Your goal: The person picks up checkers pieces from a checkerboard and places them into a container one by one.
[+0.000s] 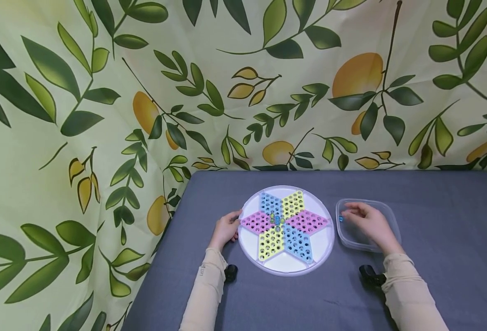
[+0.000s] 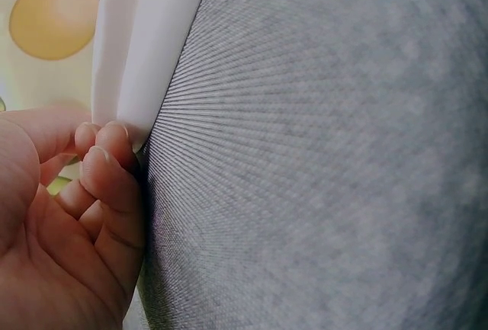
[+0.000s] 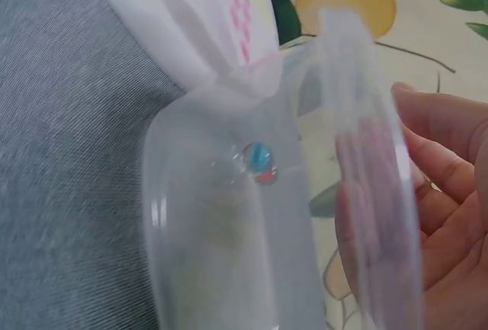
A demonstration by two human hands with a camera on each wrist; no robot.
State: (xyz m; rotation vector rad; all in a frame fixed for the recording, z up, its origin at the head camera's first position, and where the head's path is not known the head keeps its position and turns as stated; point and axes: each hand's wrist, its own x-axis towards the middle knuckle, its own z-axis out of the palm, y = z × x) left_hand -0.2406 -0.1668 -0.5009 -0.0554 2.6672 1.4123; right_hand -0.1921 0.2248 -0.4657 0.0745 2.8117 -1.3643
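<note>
A round white Chinese checkers board (image 1: 247, 243) with a pink, yellow and blue star lies on the table. Several blue and greenish marbles (image 1: 277, 220) cluster at its centre. My left hand (image 1: 226, 227) pinches the board's left rim, its thumb and fingertips meeting at the white edge in the left wrist view. To the right of the board is a clear plastic container (image 1: 363, 244), and my right hand (image 1: 367, 223) reaches over it with loosely bent fingers. A blue-and-red glass marble (image 3: 260, 159) sits inside, apart from those fingers; nothing shows between them.
A grey-blue cloth (image 1: 301, 303) covers the table. Behind and to the left hangs a fabric backdrop (image 1: 210, 27) printed with leaves and fruit. The container stands close to the board's right rim. Black straps (image 1: 369, 276) are on both wrists.
</note>
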